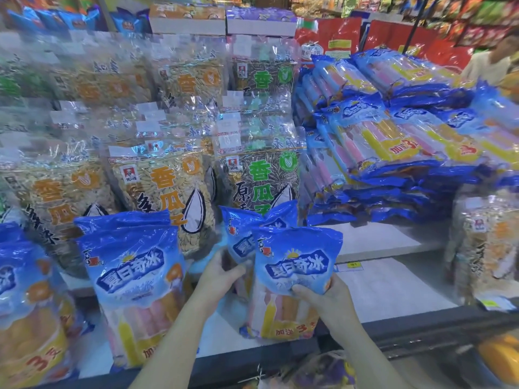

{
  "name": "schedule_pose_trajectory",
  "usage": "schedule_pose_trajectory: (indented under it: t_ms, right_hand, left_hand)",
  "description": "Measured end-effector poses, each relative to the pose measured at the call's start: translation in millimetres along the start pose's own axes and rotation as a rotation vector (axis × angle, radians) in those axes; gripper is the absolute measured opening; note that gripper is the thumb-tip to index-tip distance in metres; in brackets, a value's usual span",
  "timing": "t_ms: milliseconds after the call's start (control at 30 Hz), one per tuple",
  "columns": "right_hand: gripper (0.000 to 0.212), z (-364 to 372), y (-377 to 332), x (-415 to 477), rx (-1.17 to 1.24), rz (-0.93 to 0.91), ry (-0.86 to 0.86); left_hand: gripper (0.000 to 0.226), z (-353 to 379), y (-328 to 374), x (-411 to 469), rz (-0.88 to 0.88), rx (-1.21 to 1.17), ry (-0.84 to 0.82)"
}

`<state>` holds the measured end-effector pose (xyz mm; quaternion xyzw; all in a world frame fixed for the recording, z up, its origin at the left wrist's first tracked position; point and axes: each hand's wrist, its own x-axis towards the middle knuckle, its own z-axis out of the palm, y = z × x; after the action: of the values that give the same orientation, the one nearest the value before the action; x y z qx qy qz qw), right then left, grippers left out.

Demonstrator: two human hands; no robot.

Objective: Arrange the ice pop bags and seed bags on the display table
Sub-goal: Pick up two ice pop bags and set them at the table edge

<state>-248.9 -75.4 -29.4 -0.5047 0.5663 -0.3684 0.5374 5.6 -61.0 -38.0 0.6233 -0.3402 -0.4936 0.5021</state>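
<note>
The front ice pop bag (295,279) stands upright on the near edge of the tabletop (387,287), its long axis vertical, blue header up and the coloured tubes showing through the clear lower half. The right hand (325,301) holds it from its right side, thumb pressed across the front just below the printed label, fingers wrapped behind. Directly behind it, touching, stands a second ice pop bag (247,234), and the left hand (222,276) closes on that one's lower left edge (how far the fingers reach round is hidden by the front bag). So each hand has its own bag, the left reaching farther back, the right nearer the camera; the likely next move is to square the pair into one row, which turns on sliding them leftward toward the neighbouring ice pop bag (134,284), now apart from them with bare tabletop between.

The bags are glossy, crinkled plastic film, soft and slippery, stiffened only by the tubes inside, so they will probably lean unless propped. Behind them stand the seed bags (165,197), clear pouches packed with pale seeds, upright in tiers. To the right lies a slumped stack of ice pop bags (393,136), flat and overlapping.
</note>
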Motion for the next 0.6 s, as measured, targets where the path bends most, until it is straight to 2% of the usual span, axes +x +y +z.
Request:
schedule_pose_trajectory:
  t_ms: [167,267,600]
  right_hand:
    - [0.042,-11.1,1.7,2.1,0.09,-0.038,0.067]
    - [0.041,-18.5,-7.7,1.5,0.137,-0.026,0.105]
    - [0.043,-77.0,-16.3,-3.4,0.134,-0.085,0.22]
  left_hand:
    - [0.05,4.5,-4.4,4.8,0.014,0.141,0.04]
    - [0.046,9.2,-3.3,5.7,0.035,0.227,0.064]
    - [0.033,18.5,-7.2,0.8,0.1,0.195,0.143]
